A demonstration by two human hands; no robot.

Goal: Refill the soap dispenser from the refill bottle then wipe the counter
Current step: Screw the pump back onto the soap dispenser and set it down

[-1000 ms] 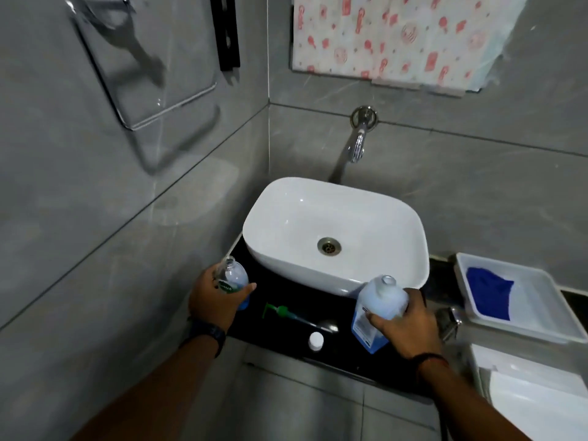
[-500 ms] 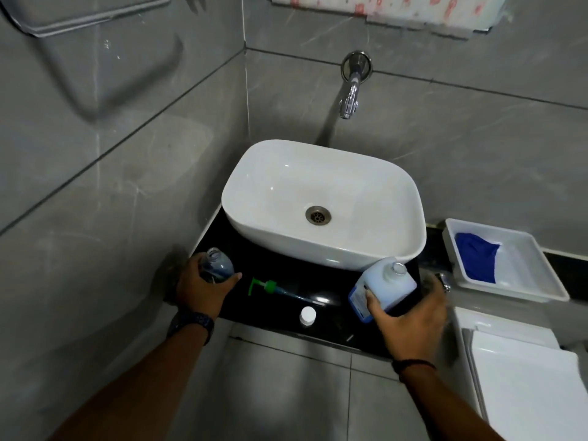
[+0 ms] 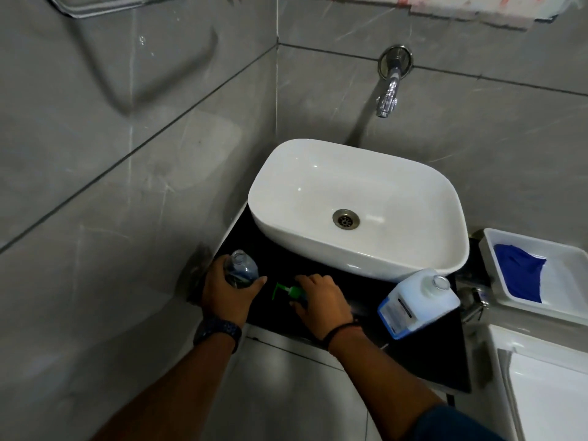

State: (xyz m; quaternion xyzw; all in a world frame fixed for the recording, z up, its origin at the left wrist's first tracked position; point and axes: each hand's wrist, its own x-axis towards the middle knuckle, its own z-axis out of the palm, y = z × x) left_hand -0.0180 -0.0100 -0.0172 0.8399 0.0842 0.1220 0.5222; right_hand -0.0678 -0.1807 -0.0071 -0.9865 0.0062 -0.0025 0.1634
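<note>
Head view, looking down at a black counter [image 3: 429, 361] in a grey-tiled corner. The left hand [image 3: 227, 296] grips the soap dispenser [image 3: 241, 270], fingers and thumb wrapped round its clear body. It stands at the counter's left end with its neck open. Just beside it, the right hand [image 3: 323, 302] lies over the green pump [image 3: 288, 291], which rests on the counter; the fingers curl round its collar and the spout pokes out to the left. The refill bottle [image 3: 420, 300] stands uncapped, with no hand on it, near the right front corner of the white basin [image 3: 356, 186]. A tap [image 3: 389, 93] juts from the wall above. Further right, a white tray [image 3: 566, 281] holds a blue cloth [image 3: 517, 275].
</note>
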